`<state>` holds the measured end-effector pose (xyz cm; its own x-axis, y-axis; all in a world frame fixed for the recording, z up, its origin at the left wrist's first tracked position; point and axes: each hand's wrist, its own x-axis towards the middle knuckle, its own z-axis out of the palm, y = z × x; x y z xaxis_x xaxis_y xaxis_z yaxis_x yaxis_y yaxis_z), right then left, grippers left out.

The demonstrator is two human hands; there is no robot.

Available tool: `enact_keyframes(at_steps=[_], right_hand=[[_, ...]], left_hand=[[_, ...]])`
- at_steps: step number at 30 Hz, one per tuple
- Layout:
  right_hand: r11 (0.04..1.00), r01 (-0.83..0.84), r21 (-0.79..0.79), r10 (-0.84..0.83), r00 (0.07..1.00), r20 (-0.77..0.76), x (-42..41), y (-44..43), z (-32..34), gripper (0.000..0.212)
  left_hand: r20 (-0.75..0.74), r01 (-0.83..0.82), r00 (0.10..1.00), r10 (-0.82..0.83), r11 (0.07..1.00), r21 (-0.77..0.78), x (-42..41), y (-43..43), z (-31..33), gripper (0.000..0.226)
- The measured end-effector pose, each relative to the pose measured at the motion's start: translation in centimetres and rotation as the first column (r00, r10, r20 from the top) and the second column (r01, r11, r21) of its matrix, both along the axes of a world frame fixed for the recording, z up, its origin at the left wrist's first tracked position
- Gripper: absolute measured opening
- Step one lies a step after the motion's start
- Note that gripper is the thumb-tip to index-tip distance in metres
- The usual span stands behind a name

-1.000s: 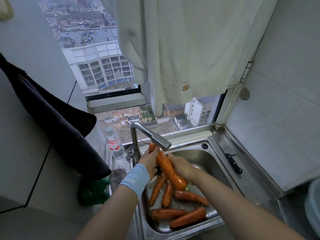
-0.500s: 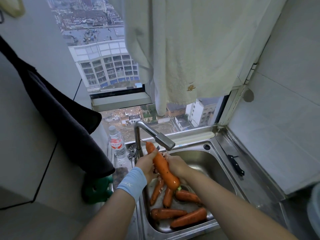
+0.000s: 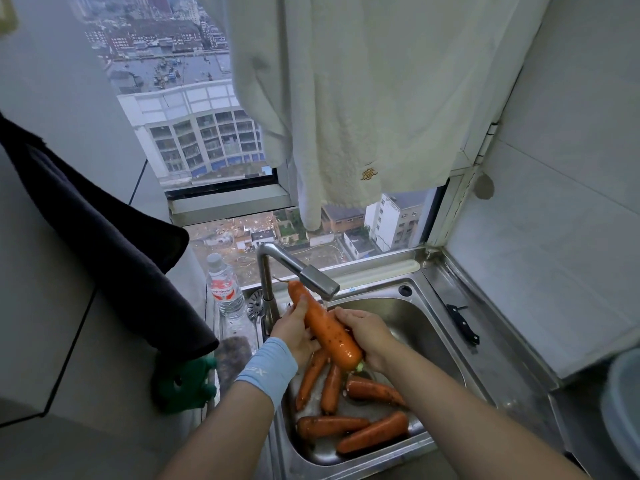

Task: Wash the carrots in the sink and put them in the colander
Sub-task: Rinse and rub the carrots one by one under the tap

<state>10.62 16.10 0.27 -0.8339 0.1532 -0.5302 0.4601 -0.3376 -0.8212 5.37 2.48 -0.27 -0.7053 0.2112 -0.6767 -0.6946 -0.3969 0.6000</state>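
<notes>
Over the steel sink (image 3: 426, 317), both hands hold 1 large carrot (image 3: 325, 329) at a slant, its thin tip up beside the faucet (image 3: 298, 270) and just under the spout, its thick end low and nearer the person. The left hand (image 3: 293, 333), with a pale blue wristband (image 3: 268, 370) on its wrist, grips the carrot's upper half from the left, thumb laid along the top. The right hand (image 3: 367, 332) curls its fingers over the lower half from the right. The carrot's skin looks wet and glossy. Below it, 5 more carrots (image 3: 374, 432) lie in the near part of the basin, some smeared with soil. A water bottle (image 3: 225, 292) stands left of the faucet, and a black-handled knife (image 3: 462, 323) lies on the drainboard to the right. A white towel (image 3: 363, 98) hangs over the window, and a dark cloth (image 3: 104, 230) drapes at the left above a green glove (image 3: 183, 382). A pale round vessel (image 3: 623, 410) at the right edge may be the colander, but the frame crops it.
</notes>
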Motion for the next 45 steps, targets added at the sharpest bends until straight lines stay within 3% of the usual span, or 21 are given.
enact_keyframes(at_steps=[4, 7, 9, 12, 15, 16, 19, 22, 26, 29, 32, 35, 40, 45], right_hand=[[0.978, -0.183, -0.097, 0.174, 0.980, -0.099, 0.5, 0.7, 0.4, 0.031], [0.929, -0.352, 0.112, 0.362, 0.928, -0.089, 0.4, 0.8, -0.2, 0.059], [0.936, -0.318, 0.148, 0.331, 0.941, -0.071, 0.0, 0.3, -0.8, 0.054], [0.974, -0.179, 0.136, 0.189, 0.980, -0.066, -0.6, -0.7, -0.6, 0.030], [0.963, -0.093, 0.254, 0.106, 0.994, -0.039, -1.1, -1.4, -0.4, 0.028], [0.973, -0.081, 0.217, 0.089, 0.996, -0.025, -1.1, -1.6, -0.4, 0.030], [0.986, -0.142, -0.087, 0.144, 0.989, 0.027, -0.3, -1.7, -0.1, 0.035], [0.944, -0.282, -0.171, 0.294, 0.954, 0.051, 0.5, -0.7, 0.6, 0.037], [0.977, -0.215, 0.005, 0.213, 0.971, 0.109, -0.3, -1.4, 0.8, 0.050], [0.982, -0.169, 0.083, 0.153, 0.973, 0.172, -0.8, -2.1, 0.3, 0.064], [0.973, -0.225, -0.053, 0.229, 0.968, 0.105, -0.2, -1.2, 0.3, 0.049], [0.955, -0.291, -0.063, 0.294, 0.954, 0.062, 0.2, -0.6, -0.1, 0.041], [0.969, -0.162, 0.188, 0.136, 0.980, 0.143, 0.0, -2.1, 0.7, 0.064], [0.934, -0.220, 0.281, 0.167, 0.965, 0.201, 0.4, -1.5, 0.5, 0.057]], left_hand=[[0.049, -0.090, 0.995, 0.091, 0.996, -0.013, -0.7, -0.1, -0.3, 0.047], [0.054, -0.106, 0.993, 0.108, 0.994, -0.040, -1.0, -0.1, -0.2, 0.039], [0.027, -0.066, 0.997, 0.068, 0.996, -0.062, -0.9, -0.3, 0.1, 0.034], [-0.013, 0.056, 0.998, -0.056, 0.998, -0.026, -0.2, -1.0, 0.4, 0.034], [-0.057, 0.106, 0.993, -0.105, 0.994, 0.028, 0.3, -1.3, 0.1, 0.031], [-0.070, 0.096, 0.993, -0.093, 0.995, 0.041, 0.4, -1.4, 0.1, 0.032], [-0.097, 0.114, 0.989, -0.112, 0.993, 0.022, 0.1, -1.6, 0.1, 0.034], [-0.126, 0.195, 0.971, -0.203, 0.978, -0.076, 0.3, -1.8, 0.0, 0.034], [-0.165, 0.200, 0.959, -0.230, 0.964, -0.177, 0.7, -1.2, -0.5, 0.036], [-0.177, 0.155, 0.967, -0.181, 0.976, -0.156, 0.4, -0.6, -0.7, 0.033], [-0.196, 0.132, 0.968, -0.158, 0.981, -0.139, 0.3, -0.5, -0.9, 0.031], [-0.205, 0.124, 0.967, -0.151, 0.982, -0.139, 0.5, -0.4, -1.0, 0.028], [-0.214, 0.147, 0.961, -0.177, 0.978, -0.149, 1.4, 0.1, -0.6, 0.025], [-0.176, 0.154, 0.964, -0.201, 0.956, -0.250, 0.9, 0.4, -1.0, 0.034]])
